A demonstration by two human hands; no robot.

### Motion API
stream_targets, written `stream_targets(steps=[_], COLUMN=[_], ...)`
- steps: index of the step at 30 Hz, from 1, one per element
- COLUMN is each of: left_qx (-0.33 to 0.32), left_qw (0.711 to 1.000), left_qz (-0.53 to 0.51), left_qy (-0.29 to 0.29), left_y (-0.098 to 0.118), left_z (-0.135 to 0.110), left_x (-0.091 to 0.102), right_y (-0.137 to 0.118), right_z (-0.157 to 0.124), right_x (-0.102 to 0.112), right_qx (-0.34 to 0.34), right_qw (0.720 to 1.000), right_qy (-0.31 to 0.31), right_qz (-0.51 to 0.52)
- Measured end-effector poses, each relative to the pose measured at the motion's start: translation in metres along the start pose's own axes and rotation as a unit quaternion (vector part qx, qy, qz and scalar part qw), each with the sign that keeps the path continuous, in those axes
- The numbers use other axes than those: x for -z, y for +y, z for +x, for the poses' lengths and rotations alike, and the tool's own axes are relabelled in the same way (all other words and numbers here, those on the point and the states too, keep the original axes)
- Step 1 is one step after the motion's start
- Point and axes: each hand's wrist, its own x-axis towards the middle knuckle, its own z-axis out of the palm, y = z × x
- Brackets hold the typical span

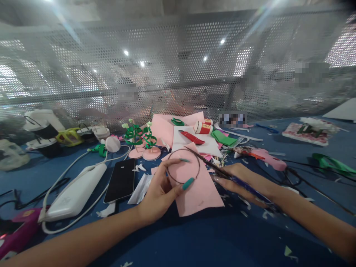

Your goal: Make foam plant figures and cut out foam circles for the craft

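Note:
A pink sheet of paper [198, 198] with a dark circle outline on it is pinched between the thumb and fingers of my left hand [158, 193]. The long green thumbnail lies over the lower part of the circle. My right hand [241, 181] grips scissors [205, 160] with dark blades and a blue handle. Their tips point up and left, over the top right part of the circle. Whether the blades touch the paper is unclear. Just behind the sheet lie white paper [178, 139] and a red utility knife [192, 138].
Left of my hand are a black phone [121, 181], a white power bank [76, 191] and a magenta glue gun [20, 233]. Green curled plants on pink discs [151, 152] stand behind. At right lies a pink glue gun [265, 157]. Perforated metal panel [178, 66] closes the back.

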Motion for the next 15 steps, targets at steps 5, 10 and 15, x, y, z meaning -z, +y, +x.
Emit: stream_targets(steps=[5, 10, 15], left_qx=[0.002, 0.015, 0.024], left_qw=[1.0, 1.0, 0.999], left_qz=[0.007, -0.001, -0.028], left_qy=[-0.001, -0.001, -0.012], left_y=[0.0022, 0.0015, -0.0002], left_z=[0.001, 0.0005, -0.001], left_x=[-0.0006, 0.0004, 0.002], right_y=[0.0023, 0.0062, 0.006], right_z=[0.0001, 0.0017, 0.0005], right_x=[-0.0003, -0.0027, -0.0029], right_qx=[0.004, -0.028, -0.014], right_qw=[1.0, 1.0, 1.0], right_qy=[-0.001, 0.009, 0.006], right_qz=[0.018, 0.007, 0.019])
